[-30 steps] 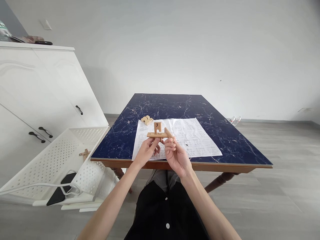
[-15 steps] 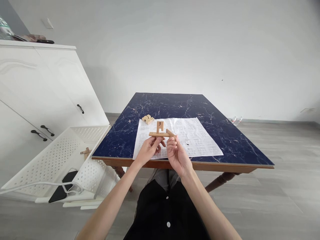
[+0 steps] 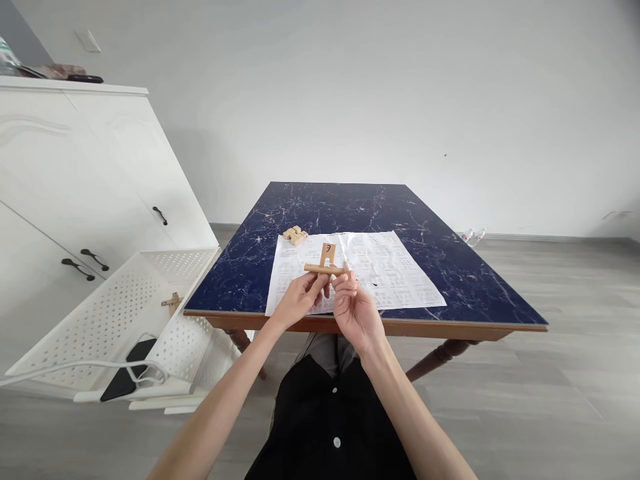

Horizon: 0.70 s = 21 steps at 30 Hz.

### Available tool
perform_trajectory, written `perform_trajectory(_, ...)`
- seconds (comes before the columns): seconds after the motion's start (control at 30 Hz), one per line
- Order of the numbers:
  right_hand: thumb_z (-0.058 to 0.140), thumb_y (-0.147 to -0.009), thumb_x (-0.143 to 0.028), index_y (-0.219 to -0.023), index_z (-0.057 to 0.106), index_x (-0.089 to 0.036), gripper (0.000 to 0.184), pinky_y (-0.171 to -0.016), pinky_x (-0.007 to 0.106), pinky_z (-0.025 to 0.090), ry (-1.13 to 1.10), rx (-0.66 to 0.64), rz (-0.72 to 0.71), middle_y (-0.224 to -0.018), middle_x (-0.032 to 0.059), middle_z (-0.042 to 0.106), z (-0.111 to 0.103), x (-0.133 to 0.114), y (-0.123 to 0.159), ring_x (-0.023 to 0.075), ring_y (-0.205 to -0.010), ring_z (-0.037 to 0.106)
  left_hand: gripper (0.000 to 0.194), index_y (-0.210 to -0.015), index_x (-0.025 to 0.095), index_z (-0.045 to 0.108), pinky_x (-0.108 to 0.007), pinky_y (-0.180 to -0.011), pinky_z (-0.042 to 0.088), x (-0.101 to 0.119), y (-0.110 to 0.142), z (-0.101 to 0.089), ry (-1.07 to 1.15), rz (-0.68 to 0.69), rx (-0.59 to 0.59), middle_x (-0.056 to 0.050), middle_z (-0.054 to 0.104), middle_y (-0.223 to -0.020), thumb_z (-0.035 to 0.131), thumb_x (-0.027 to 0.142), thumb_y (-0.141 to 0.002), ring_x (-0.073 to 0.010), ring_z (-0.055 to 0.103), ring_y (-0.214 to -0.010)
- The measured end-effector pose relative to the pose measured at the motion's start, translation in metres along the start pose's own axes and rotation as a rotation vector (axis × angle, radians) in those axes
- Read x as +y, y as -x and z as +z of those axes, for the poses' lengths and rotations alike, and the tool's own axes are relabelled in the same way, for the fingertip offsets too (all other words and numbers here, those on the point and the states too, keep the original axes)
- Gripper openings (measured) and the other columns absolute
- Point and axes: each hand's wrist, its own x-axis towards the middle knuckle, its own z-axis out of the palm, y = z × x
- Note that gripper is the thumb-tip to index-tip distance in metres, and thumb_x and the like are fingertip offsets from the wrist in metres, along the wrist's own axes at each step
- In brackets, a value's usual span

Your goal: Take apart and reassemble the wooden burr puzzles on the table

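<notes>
Wooden pieces [image 3: 324,269] shift rightward over the sheet [image 3: 410,280], pinched by left hand [image 3: 295,303] and right hand [image 3: 356,315]. Probably light, stiff; grip the ends.

Light-brown wooden pieces, set crosswise and held up in both hands.
The notched piece [image 3: 328,251] stands nearly upright, its broad face showing a dark, curved mark above a slot. The long bar [image 3: 320,269] lies roughly level across its foot, its left end clear of the left hand [image 3: 299,299] and its right end at the fingertips of the right hand [image 3: 356,308]; fingers partly hide the underside.
</notes>
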Motion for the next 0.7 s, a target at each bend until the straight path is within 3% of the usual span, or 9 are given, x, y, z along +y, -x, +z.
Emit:
perform_trajectory(0.1,0.04,-0.115,-0.009,-0.129,0.061,-0.022,0.028,-0.047,0.009,0.058,0.006,-0.016,-0.017,-0.079,-0.0053,0.061,0.001,-0.002,0.004,0.0039,-0.05,0.058,0.055,-0.085,0.018,0.063,-0.025,-0.054,0.042,-0.001,-0.001,-0.001,0.019,0.001,-0.032,0.0,0.059,-0.07,0.054,0.069,-0.104,-0.0132,0.052,-0.057)
perform_trajectory(0.3,0.058,-0.105,-0.004,-0.144,0.062,-0.026,0.045,-0.05,0.006,0.057,0.048,-0.05,-0.056,-0.08,-0.0065,0.061,-0.005,0.003,0.006,0.0023,-0.051,0.058,0.055,-0.083,0.018,0.063,-0.026,-0.056,0.043,-0.002,0.001,-0.002,0.008,0.01,-0.052,0.001,0.056,-0.066,0.053,0.068,-0.105,-0.0132,0.051,-0.057)
perform_trajectory(0.43,0.058,-0.109,-0.011,-0.148,0.062,-0.029,0.043,-0.052,0.006,0.059,0.149,-0.022,-0.127,-0.078,-0.0065,0.061,-0.01,0.006,0.007,0.0033,-0.05,0.057,0.056,-0.088,0.018,0.065,-0.026,-0.055,0.044,-0.002,0.001,-0.003,-0.013,0.014,-0.064,-0.001,0.062,-0.073,0.054,0.07,-0.103,-0.0134,0.052,-0.057)
perform_trajectory(0.57,0.071,-0.105,-0.014,-0.143,0.064,-0.032,0.043,-0.056,0.005,0.062,0.243,-0.029,-0.156,-0.079,-0.0073,0.063,-0.014,0.007,0.004,0.0023,-0.052,0.058,0.056,-0.082,0.018,0.065,-0.027,-0.057,0.043,-0.001,0.001,-0.002,-0.053,0.017,-0.083,0.0,0.059,-0.066,0.053,0.067,-0.105,-0.0145,0.053,-0.057)
perform_trajectory(0.7,0.072,-0.105,-0.015,-0.13,0.07,-0.026,0.027,-0.058,0.005,0.062,0.231,0.008,-0.143,-0.079,-0.0061,0.065,-0.017,0.011,-0.002,0.0021,-0.055,0.062,0.055,-0.076,0.019,0.06,-0.028,-0.056,0.04,0.0,0.001,-0.002,-0.094,0.017,-0.12,-0.001,0.057,-0.065,0.054,0.066,-0.104,-0.0156,0.052,-0.058)
